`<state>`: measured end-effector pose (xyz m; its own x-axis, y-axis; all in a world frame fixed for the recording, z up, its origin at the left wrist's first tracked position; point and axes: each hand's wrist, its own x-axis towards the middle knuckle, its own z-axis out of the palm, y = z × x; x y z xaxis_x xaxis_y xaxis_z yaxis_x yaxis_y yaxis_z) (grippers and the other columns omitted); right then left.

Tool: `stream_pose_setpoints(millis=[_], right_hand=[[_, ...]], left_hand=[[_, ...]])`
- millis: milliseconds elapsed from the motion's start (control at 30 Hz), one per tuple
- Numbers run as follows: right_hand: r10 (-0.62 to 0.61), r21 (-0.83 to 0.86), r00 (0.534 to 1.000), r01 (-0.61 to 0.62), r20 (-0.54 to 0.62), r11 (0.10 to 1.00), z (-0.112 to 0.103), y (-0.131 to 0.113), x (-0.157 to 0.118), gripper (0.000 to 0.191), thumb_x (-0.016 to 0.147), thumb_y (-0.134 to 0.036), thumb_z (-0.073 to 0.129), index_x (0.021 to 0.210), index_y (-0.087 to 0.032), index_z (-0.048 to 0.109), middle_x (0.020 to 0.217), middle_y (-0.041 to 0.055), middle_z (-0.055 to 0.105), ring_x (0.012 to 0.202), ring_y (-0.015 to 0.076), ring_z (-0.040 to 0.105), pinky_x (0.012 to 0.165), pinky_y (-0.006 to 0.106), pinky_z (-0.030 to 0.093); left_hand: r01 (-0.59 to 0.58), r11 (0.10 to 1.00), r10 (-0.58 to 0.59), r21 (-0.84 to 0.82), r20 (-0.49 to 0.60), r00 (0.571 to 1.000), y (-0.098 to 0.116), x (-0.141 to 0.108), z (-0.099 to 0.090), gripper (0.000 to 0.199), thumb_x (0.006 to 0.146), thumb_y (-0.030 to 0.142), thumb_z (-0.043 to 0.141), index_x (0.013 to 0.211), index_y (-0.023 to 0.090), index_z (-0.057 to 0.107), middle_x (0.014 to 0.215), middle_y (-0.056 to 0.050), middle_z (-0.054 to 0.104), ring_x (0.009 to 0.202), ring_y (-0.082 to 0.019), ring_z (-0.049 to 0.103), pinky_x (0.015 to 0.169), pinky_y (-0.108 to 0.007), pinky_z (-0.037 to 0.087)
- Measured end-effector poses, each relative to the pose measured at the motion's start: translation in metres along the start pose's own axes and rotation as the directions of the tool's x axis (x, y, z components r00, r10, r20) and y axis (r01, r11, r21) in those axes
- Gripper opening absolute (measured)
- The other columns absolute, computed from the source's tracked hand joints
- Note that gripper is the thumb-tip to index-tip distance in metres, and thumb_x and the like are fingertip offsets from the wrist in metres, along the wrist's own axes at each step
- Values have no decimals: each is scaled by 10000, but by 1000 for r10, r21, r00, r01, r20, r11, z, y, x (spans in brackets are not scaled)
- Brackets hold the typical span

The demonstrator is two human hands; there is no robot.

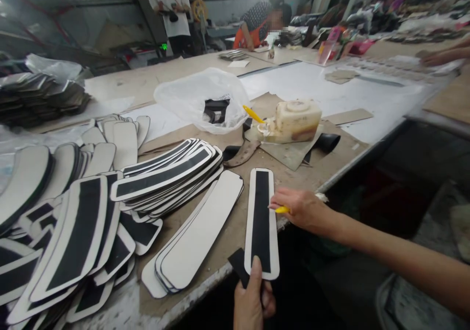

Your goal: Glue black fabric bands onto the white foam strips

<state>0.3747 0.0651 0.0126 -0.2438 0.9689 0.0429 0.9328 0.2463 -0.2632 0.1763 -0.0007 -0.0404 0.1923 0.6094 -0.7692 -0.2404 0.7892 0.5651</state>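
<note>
My left hand (pixel 253 293) grips the lower end of a long white-edged piece (pixel 261 212) with a black centre strip, thumb on top. A dark strip (pixel 238 266) sticks out beside that thumb. At the piece's right edge, my right hand (pixel 297 207) is closed around a yellow-handled tool (pixel 282 209); its far end is mostly hidden by the hand. Plain white pieces (pixel 201 232) lie overlapped just left of the held piece. Farther left is a stack of curved black-and-white pieces (pixel 165 173).
A stained plastic container (pixel 297 119) stands behind the hands, a yellow handle (pixel 253 114) beside it. Left of it sits a clear bag (pixel 176 95) with dark pieces. More pieces (pixel 69 237) are heaped at the left. People (pixel 253 26) are across the table (pixel 135 87).
</note>
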Motion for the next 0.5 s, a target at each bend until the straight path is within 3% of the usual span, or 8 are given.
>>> stream_pose_setpoints(millis=[133,267,367,500], right_hand=[[-37,-29,998,35,-45,999,15,3,-25,252,939,-247,398,808,-169,599,756,38,571,715,154,557,668,252,416],[11,-173,996,-26,-86,985,12,16,-15,226,928,-213,412,872,-163,625,787,63,593,736,181,579,644,265,452],[-16,-213,996,-3,-88,977,10,18,2,272,902,-99,396,1072,-110,607,956,144,632,913,239,594,739,322,485],[-181,-209,984,179,10,962,26,16,14,359,870,-58,427,1205,-79,554,1269,196,537,1185,260,485,970,396,406]], left_hand=[[-9,1000,9,25,-4,1000,-1,1,-2,624,579,736,603,446,138,483,333,72,267,303,-34,241,375,-188,104],[-30,996,32,78,-22,999,-2,3,-2,607,564,717,630,428,149,466,325,80,247,300,-37,236,362,-187,135],[-43,994,47,99,-40,998,-4,4,-1,595,529,709,658,423,159,458,324,78,260,301,-43,242,350,-192,154],[-57,992,65,114,-70,995,-6,4,-1,601,523,723,648,419,164,452,317,77,251,300,-47,244,351,-194,162]])
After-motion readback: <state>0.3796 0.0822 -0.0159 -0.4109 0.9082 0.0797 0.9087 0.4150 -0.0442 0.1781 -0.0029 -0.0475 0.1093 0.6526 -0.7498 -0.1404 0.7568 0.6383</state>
